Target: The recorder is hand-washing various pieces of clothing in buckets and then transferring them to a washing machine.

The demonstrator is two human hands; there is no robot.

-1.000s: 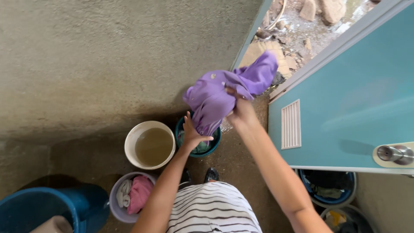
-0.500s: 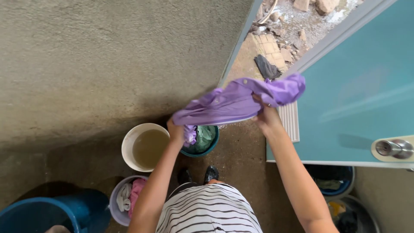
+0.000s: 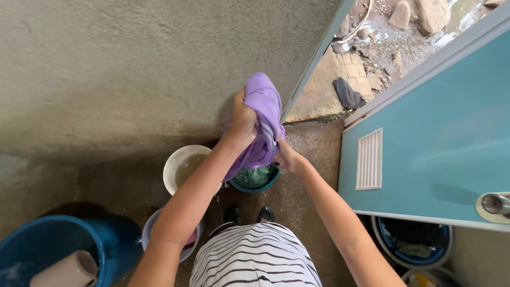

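A soft purple cloth garment [image 3: 261,123], damp-looking and bunched into a thick vertical bundle, is held up in the air above a small teal bucket [image 3: 255,181]. Its top forms a rounded hump; the lower part hangs in twisted folds, narrowing toward the bottom end.

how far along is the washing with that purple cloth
Done: the purple cloth is out of the water, lifted above the small teal bucket. In hand: the left hand grips its upper part and the right hand its lower part, bunched between them as if wringing. Left: clothes sit in the teal bucket and in the lilac basin; the white bucket holds murky water.
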